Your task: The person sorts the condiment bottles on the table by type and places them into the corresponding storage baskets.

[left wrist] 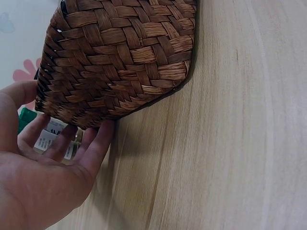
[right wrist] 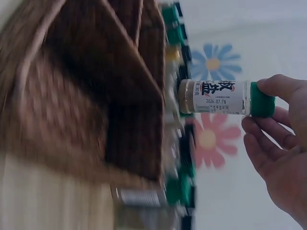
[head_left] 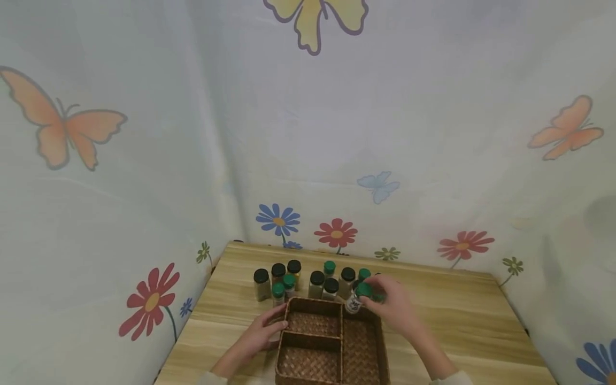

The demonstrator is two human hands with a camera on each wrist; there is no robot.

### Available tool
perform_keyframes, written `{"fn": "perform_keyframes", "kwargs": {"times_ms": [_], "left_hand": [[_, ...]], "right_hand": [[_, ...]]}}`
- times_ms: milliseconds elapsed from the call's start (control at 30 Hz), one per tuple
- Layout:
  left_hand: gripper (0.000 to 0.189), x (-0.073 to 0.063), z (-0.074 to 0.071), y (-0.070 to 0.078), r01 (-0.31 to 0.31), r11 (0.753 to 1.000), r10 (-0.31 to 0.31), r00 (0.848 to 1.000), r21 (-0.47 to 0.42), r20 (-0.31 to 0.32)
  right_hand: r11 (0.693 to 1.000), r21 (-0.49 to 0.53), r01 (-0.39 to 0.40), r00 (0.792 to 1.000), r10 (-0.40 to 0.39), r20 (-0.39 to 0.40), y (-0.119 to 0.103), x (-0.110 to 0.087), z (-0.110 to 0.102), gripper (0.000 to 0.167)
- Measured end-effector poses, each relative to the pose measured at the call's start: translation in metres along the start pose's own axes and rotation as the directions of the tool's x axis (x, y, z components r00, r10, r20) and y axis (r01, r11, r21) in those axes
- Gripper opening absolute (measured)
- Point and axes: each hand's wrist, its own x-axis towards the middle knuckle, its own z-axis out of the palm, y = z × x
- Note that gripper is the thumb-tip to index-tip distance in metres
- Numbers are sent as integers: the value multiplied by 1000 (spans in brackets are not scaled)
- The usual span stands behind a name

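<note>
A brown woven basket (head_left: 341, 337) with three compartments sits on the wooden table. At its far left corner my left hand (head_left: 260, 331) grips the wall, thumb at the rim; in the left wrist view the fingertips (left wrist: 103, 132) press against the weave. My right hand (head_left: 392, 307) pinches a spice jar (right wrist: 218, 97) by its green cap. This clear jar has a white printed label and pale contents. In the head view it overlaps the far end of the long right compartment, and the right wrist view shows it above the basket's rim.
Several spice jars with black caps (head_left: 261, 276) and green caps (head_left: 329, 267) stand behind the basket, some partly hidden by it and by the right hand. A pale curtain (head_left: 385, 107) printed with butterflies and flowers surrounds the table (head_left: 447, 305) at the back and sides.
</note>
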Motion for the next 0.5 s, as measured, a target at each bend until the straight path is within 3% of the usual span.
{"fn": "perform_keyframes", "kwargs": {"times_ms": [100,267,500], "left_hand": [[65,0,1,0,0,1000,0,1000,-4,3],[66,1,0,0,-5,1000,5,1000,-3,-1],[64,-1,2,2,-7,1000,7,1000,20,-4]], "right_hand": [[996,86,25,999,-28,29,-9,7,26,34],[989,137,58,993,-71,91,-13,18,76,32],[993,43,105,979,-111,170,-11,31,130,30]]}}
